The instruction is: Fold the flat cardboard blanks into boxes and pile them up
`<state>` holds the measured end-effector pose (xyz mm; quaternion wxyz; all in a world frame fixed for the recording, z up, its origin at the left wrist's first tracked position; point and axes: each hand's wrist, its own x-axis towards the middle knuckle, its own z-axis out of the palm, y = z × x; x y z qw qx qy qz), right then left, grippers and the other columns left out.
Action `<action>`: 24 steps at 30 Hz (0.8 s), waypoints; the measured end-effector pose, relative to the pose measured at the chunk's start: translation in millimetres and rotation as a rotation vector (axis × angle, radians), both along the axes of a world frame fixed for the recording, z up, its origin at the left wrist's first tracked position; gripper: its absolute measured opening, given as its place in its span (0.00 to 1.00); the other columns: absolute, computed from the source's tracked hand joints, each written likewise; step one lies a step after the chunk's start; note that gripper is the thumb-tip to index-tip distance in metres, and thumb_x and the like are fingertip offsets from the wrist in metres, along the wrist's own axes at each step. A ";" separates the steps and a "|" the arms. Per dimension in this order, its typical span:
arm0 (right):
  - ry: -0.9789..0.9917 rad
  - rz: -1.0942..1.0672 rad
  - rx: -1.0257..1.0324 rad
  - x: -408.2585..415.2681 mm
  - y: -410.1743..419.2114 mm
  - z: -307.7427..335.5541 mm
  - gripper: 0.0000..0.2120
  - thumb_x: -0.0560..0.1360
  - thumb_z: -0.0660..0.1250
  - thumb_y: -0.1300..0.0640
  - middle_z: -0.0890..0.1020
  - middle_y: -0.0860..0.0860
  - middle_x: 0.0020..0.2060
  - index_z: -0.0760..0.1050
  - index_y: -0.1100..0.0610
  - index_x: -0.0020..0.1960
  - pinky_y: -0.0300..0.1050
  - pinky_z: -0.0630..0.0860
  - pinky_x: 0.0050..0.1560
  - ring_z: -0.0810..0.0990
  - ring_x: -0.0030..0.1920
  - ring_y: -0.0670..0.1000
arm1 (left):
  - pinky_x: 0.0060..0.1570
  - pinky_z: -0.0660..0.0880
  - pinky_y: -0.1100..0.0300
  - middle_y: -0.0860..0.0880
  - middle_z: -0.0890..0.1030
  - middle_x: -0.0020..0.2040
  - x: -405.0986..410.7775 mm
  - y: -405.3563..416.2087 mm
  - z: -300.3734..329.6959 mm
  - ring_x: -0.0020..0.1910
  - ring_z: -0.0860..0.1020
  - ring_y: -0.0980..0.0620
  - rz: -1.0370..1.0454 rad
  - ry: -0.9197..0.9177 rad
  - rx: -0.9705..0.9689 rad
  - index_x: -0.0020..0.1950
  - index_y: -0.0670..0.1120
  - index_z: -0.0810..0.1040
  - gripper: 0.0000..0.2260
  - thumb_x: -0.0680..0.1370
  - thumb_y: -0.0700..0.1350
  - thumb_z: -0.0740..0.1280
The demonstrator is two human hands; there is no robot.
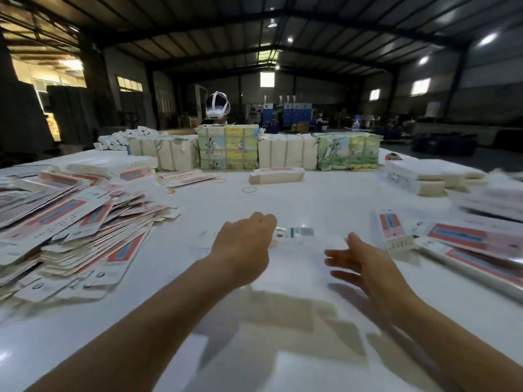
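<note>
No brand or text is readable anywhere; print on the cardboard is blurred, only red-and-blue panels and small dark round marks show.

Two hands are over the white table (325,193). The left hand (243,244) is seen from the back, with fingers curled at the left end of a white blank (297,239); whether they actually pinch it cannot be told, as the fingertips are hidden. The right hand (359,261) has fingers straight and spread apart, just beside the blank's right edge; contact is unclear.

The blank lies flat on the table between the hands, centre of view, mostly white, with a row of small grey and green marks near its far edge. Motion blur softens it.

A big messy heap of flat blanks (70,236) sits on the left, too many to count. More flat blanks (467,244) are spread on the right. One folded long box (277,175) lies further back near the table centre. Three rubber bands (249,189) lie loose near it. Four wrapped bundles (229,147) stand in a row at the far edge, two plain cream and two with green-yellow picture print. A stack of white blanks (424,176) sits far right.

A person with a white headset (217,107) stands behind the bundles. The setting is a dim warehouse.
</note>
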<state>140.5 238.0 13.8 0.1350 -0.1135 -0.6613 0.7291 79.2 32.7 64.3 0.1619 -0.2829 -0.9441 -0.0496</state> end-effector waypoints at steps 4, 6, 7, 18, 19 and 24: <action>-0.095 0.146 -0.401 10.9 7.7 7.3 0.12 0.76 0.65 0.54 0.84 0.62 0.47 0.80 0.60 0.54 0.50 0.82 0.34 0.84 0.44 0.61 | 0.68 0.55 0.36 0.41 0.72 0.66 27.4 37.9 -41.0 0.63 0.71 0.40 -0.130 0.283 -0.098 0.62 0.44 0.70 0.17 0.74 0.38 0.63; -0.073 0.143 -0.249 11.2 11.8 3.4 0.12 0.75 0.62 0.68 0.84 0.61 0.45 0.81 0.58 0.53 0.48 0.82 0.33 0.85 0.42 0.59 | 0.70 0.51 0.36 0.44 0.64 0.73 29.1 40.7 -52.7 0.68 0.67 0.44 -0.163 0.213 -0.070 0.67 0.47 0.66 0.22 0.74 0.46 0.66; -0.065 0.140 -0.177 11.4 12.5 4.2 0.15 0.75 0.61 0.72 0.84 0.60 0.44 0.81 0.57 0.53 0.47 0.81 0.32 0.85 0.42 0.59 | 0.71 0.49 0.38 0.47 0.59 0.75 26.8 39.3 -58.6 0.70 0.63 0.47 -0.182 0.179 -0.063 0.70 0.50 0.60 0.27 0.74 0.52 0.64; 0.249 -0.326 1.017 15.5 10.3 -5.6 0.13 0.78 0.65 0.59 0.75 0.49 0.62 0.77 0.56 0.61 0.42 0.68 0.63 0.72 0.62 0.49 | 0.49 0.67 0.58 0.51 0.73 0.59 18.5 25.8 -56.2 0.54 0.70 0.51 -0.108 0.174 0.168 0.73 0.46 0.62 0.42 0.66 0.67 0.68; 0.232 -0.289 1.081 15.0 8.8 -8.7 0.12 0.78 0.64 0.57 0.72 0.48 0.65 0.77 0.55 0.61 0.40 0.64 0.65 0.68 0.65 0.48 | 0.47 0.67 0.59 0.50 0.73 0.58 19.9 26.6 -54.1 0.54 0.70 0.51 -0.075 0.175 0.183 0.72 0.46 0.63 0.42 0.66 0.67 0.69; 0.134 -0.147 1.150 9.3 -3.9 -21.7 0.14 0.79 0.61 0.53 0.61 0.43 0.72 0.71 0.51 0.64 0.28 0.52 0.63 0.55 0.70 0.43 | 0.47 0.67 0.63 0.52 0.71 0.59 30.5 30.2 -49.0 0.54 0.70 0.53 0.036 0.251 0.098 0.72 0.48 0.58 0.40 0.69 0.69 0.63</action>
